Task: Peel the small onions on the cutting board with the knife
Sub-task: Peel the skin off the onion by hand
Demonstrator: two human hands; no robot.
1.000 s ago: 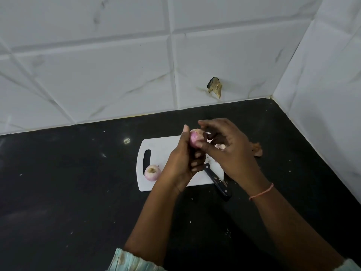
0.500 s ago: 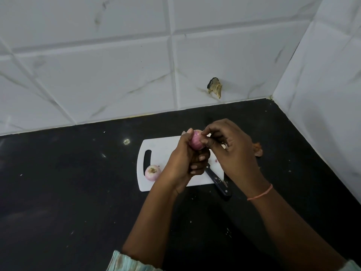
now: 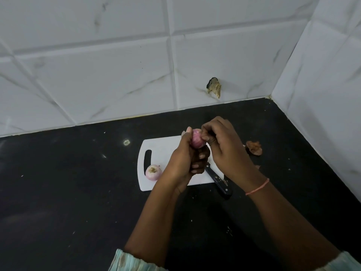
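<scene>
- Black speckled worktop, white marbled tiles behind and right.
- White board near corner.
- Left hand gripping onion; right fingers pinching its skin.

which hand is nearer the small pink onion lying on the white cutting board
Left. The left hand is just right of the small pink onion lying on the white plastic cutting board, holding another onion. The right hand is farther right.

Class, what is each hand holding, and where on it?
The left hand grips the small onion round its lower half; the right hand pinches skin at its upper side.
</scene>
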